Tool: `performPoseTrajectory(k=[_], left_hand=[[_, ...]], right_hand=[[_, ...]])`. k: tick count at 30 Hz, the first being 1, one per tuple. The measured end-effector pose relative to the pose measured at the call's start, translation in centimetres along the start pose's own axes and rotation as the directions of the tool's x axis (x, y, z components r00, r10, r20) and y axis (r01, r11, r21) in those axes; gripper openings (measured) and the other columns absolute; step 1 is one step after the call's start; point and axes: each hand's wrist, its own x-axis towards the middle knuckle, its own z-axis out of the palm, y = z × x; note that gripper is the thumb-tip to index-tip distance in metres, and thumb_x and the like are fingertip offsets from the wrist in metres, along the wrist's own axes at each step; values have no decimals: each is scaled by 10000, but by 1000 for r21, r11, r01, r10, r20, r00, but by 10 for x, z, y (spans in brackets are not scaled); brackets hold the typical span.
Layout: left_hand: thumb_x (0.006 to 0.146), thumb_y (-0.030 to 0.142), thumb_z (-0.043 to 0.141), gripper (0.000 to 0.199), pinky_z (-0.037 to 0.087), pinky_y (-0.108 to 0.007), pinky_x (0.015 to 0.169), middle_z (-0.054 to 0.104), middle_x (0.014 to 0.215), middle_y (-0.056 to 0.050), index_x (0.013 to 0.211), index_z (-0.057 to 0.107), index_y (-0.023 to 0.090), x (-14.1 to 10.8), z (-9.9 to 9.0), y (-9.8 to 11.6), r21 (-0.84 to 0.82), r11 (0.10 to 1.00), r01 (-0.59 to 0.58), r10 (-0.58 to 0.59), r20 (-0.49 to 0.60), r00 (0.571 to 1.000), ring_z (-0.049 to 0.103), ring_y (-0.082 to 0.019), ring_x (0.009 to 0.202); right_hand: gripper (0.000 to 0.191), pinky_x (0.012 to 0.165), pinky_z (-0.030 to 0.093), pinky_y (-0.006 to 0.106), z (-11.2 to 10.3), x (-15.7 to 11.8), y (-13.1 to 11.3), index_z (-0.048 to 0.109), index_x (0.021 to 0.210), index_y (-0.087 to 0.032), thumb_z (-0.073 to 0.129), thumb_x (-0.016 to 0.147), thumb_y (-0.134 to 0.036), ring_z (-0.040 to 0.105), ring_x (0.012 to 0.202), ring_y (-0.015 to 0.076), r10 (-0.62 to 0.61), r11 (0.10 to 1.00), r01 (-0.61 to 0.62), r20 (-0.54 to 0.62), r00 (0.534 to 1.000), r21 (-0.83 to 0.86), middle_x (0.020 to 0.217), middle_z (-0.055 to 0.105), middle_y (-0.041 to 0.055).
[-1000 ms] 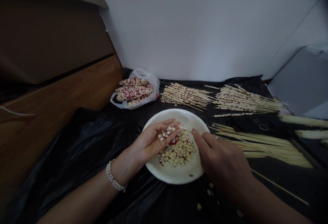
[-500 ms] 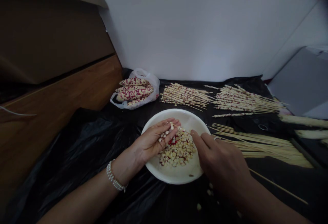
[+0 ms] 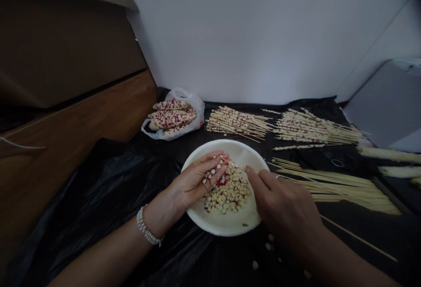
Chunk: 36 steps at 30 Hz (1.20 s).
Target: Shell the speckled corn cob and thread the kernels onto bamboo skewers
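Note:
My left hand (image 3: 200,176) is over the left side of a white bowl (image 3: 226,230), closed around several corn kernels (image 3: 210,174) that lie in its palm and fingers. Loose kernels (image 3: 232,193), pale with some dark red, lie in the bowl. At the bowl's right rim my right hand (image 3: 276,193) pinches a thin wooden skewer (image 3: 358,238). Its rear end sticks out behind the hand to the lower right, and its front part reaches left toward the fingertips of my left hand, where kernels hide the tip.
Corn cobs (image 3: 173,116) lie in a plastic bag at the back left. Two piles of kernel-threaded skewers (image 3: 235,122) are behind the bowl. Bare skewers (image 3: 345,186) and pale stripped cobs (image 3: 388,154) lie at right on black plastic sheeting (image 3: 131,182).
The kernel at my left fingertips has shifted back toward the palm, and the reddish skewer tip area shows more. My right hand has barely moved.

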Motion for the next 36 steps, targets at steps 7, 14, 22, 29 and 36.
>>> performPoseTrajectory(k=[7, 14, 22, 29, 36], left_hand=[[772, 17, 606, 168, 540, -202, 828, 708, 965, -85, 898, 675, 104, -1, 2, 1, -24, 1000, 14, -14, -19, 1000, 666, -148, 928], [748, 11, 634, 174, 544, -182, 792, 709, 919, -56, 881, 671, 116, 0, 2, 1, -27, 1000, 5, -7, -44, 999, 672, -131, 890], [730, 9, 652, 194, 543, -162, 777, 714, 893, -56, 892, 676, 113, 0, 2, 0, -39, 999, -4, 1, -72, 997, 678, -117, 857], [743, 14, 641, 186, 545, -155, 763, 714, 887, -36, 887, 675, 127, 1, 0, 1, -31, 999, 21, -22, -55, 998, 677, -104, 846], [778, 52, 621, 175, 541, -150, 729, 705, 866, -41, 924, 677, 129, 1, -1, -1, -48, 997, 55, -56, -17, 998, 668, -96, 810]], right_hand=[[344, 486, 240, 297, 0, 0, 0, 625, 1063, -107, 472, 758, -65, 506, 501, 129, 6, 1000, -6, 11, 1000, 1, 670, 563, 13], [345, 488, 249, 291, -2, -1, 1, 619, 1076, -108, 515, 747, -103, 515, 528, 134, 11, 1000, -11, 24, 1000, 11, 694, 579, 20], [351, 499, 257, 287, -3, 0, 0, 620, 1085, -123, 518, 750, -99, 496, 531, 120, 15, 1000, -14, 24, 1000, -25, 690, 587, 20], [369, 495, 252, 285, -2, 0, 1, 620, 1088, -108, 502, 738, -94, 469, 521, 114, -12, 1000, 11, -19, 1000, -20, 683, 585, 26], [383, 504, 263, 285, 0, 0, 1, 616, 1100, -105, 505, 733, -89, 482, 536, 118, -20, 1000, 20, -21, 1000, 2, 692, 592, 29]])
